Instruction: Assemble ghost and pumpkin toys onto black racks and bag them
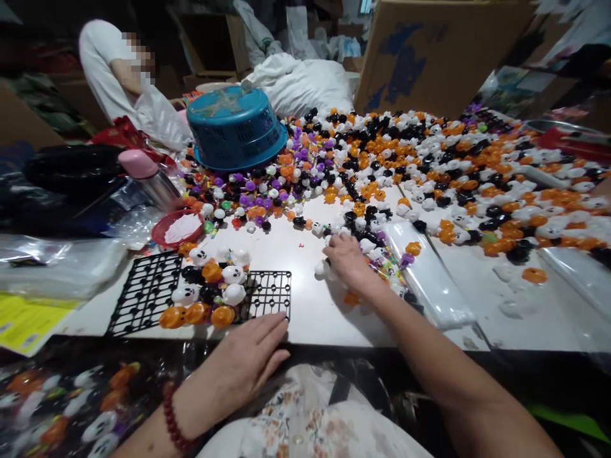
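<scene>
My left hand (pixel 251 350) lies flat at the table's front edge, fingers stretched out together. Its fingertips are at the lower edge of a black plastic grid (pixel 271 289). On this grid sit several small Halloween toys: white skulls or ghosts (pixel 233 275), black ones and orange pumpkins (pixel 196 313). My right hand (pixel 347 257) reaches into a small heap of black, white and purple toys (pixel 377 245), fingers bent downward. What its fingertips grip is hidden. Beside my right forearm lies a stack of clear plastic bags (pixel 424 280) with an orange and a purple toy on top.
A large pile of orange, black and white toys (pixel 410 146) covers the back right. An upturned blue basket (pixel 233 127) stands at the back left. Further left are a red basket (pixel 160 232), a pink-capped bottle (pixel 147 172) and plastic bags (pixel 62 267). Another person (pixel 128 83) sits behind.
</scene>
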{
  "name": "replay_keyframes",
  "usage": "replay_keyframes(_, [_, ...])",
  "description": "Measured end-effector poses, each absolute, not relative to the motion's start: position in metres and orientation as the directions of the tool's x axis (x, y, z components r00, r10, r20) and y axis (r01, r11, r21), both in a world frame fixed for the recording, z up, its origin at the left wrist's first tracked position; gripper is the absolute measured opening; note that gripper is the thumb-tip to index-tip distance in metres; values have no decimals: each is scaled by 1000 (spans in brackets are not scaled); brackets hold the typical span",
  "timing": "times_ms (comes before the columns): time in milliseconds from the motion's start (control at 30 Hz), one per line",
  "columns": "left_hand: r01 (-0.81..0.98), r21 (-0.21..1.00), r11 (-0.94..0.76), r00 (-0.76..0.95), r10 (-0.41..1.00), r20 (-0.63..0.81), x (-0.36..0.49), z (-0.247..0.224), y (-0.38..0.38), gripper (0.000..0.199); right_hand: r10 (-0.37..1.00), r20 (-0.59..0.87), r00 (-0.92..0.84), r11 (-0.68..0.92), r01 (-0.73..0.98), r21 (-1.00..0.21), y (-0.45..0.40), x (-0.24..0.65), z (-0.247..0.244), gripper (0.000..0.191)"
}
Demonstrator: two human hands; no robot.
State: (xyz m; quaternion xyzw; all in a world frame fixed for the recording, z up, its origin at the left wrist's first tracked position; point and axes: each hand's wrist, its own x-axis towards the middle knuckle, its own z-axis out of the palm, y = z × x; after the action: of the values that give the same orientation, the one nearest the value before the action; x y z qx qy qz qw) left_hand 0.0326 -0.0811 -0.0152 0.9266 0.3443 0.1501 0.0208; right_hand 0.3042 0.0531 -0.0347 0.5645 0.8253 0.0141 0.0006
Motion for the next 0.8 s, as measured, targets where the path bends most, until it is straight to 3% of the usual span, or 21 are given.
replay_keyframes(100, [733, 76, -676, 634, 719, 283, 34, -67, -94, 39, 911, -121, -393, 403, 912, 74, 67, 323, -37, 25])
replay_keyframes(233, [862, 77, -500, 467, 845, 261, 31, -104, -100, 48, 904, -166, -394, 406, 913, 42, 82, 319, -42, 24])
replay_keyframes(533, [857, 246, -453, 401, 886, 233, 48, -109, -73, 47, 913, -161, -374, 375, 927, -28, 85, 324, -50, 26])
replay_keyframes(800, [816, 255, -518, 460, 851, 254, 75, -113, -43, 47, 935, -92, -344, 335, 937, -104, 85, 323, -50, 17])
